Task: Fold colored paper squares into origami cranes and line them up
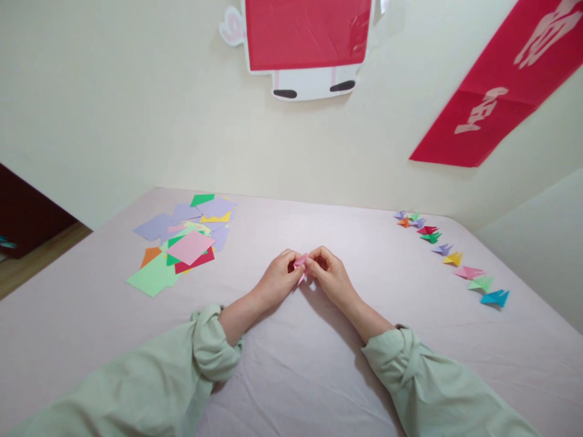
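A small piece of folded pink paper (300, 261) is held between my two hands, over the middle of the pale cloth-covered table. My left hand (281, 276) pinches it from the left with thumb and fingers. From the right, my right hand (331, 274) has its thumb and index finger closed on the paper's other side. Fingertips cover much of the paper, so its exact folded shape is hard to make out.
Loose coloured paper squares (190, 247) lie overlapping at the left. Several folded paper figures (469, 272) form a slanting row along the right side. The table (291, 388) meets a wall (291, 152) with red hangings (310, 36).
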### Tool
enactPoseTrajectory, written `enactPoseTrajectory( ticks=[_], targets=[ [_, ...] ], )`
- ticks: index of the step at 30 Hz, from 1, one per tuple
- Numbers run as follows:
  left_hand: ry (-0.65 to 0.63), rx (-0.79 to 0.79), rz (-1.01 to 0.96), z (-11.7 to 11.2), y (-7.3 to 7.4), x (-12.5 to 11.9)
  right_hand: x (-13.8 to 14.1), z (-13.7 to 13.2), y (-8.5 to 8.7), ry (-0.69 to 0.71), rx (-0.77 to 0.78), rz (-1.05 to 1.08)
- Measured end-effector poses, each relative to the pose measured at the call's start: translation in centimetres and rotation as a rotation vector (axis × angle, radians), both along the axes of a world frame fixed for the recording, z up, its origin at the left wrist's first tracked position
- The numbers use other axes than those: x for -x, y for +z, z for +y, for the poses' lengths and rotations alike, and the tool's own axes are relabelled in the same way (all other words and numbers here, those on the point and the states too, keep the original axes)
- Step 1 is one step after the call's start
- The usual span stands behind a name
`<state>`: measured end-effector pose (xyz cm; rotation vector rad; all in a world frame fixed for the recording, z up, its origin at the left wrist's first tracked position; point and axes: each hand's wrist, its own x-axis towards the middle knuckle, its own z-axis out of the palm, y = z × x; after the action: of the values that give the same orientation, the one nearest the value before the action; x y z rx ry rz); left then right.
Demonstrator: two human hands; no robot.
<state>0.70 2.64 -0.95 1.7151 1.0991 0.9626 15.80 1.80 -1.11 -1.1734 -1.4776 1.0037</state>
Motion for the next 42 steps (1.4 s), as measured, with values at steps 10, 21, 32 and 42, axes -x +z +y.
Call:
enactPoseTrajectory(
  ticks=[10,21,32,42],
  targets=[
    [-0.043,-0.057,0.041,-0.2,0.5,-0.1,0.0,-0.1,0.3,-0.02,-0.037,-0.054],
    [0.042,0.062,-0.108,0.1,-0.7,-0.1,-0.1,0.0,-0.3,-0.051,-0.024,-0.049],
    [0.07,0.021,-0.158,0.4,-1.9,0.0,0.2,-0.1,-0.2,-0.025,-0.003,-0.151],
    [0.095,0.003,-0.102,0.2,-1.6,-0.3,0.6,-0.4,0.1,-0.109,0.036,-0.13]
  ],
)
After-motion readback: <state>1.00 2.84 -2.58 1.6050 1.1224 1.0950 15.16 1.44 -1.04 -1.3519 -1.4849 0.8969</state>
